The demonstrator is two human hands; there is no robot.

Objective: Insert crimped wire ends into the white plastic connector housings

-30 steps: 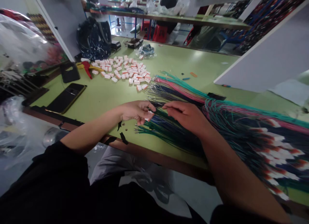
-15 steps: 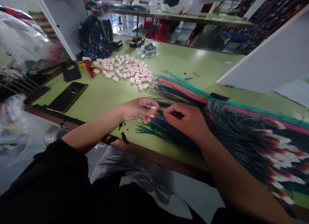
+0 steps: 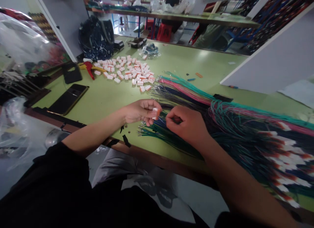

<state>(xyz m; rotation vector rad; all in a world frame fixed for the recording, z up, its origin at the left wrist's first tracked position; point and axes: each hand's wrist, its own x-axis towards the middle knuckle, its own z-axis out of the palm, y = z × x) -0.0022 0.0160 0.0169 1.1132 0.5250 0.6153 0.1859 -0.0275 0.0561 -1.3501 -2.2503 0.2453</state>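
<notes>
My left hand [image 3: 141,111] is closed around a small white and orange plastic connector [image 3: 155,113], pinched between thumb and fingers. Just to its right, my right hand [image 3: 185,123] has thumb and index finger pressed together on a thin wire, its tip pointing toward the connector. A small gap separates the two hands. Beneath them lie wires with bare metal ends, among them a green bundle [image 3: 157,131]. Farther back, many loose white and orange connectors [image 3: 132,70] are spread in a pile. Pink wires [image 3: 180,88] and teal wires [image 3: 193,87] run off to the right.
Finished-looking wires with connectors [image 3: 284,156] lie at the right. On the left are a phone [image 3: 70,98], a black holder [image 3: 72,73] and a red and yellow tool [image 3: 89,69]. A dark patterned bag [image 3: 95,38] stands behind. A white panel [image 3: 274,57] rises at the right.
My right hand has shifted very slightly to the left and its fingers have curled a little more. The left hand keeps the connector in almost the same place.
</notes>
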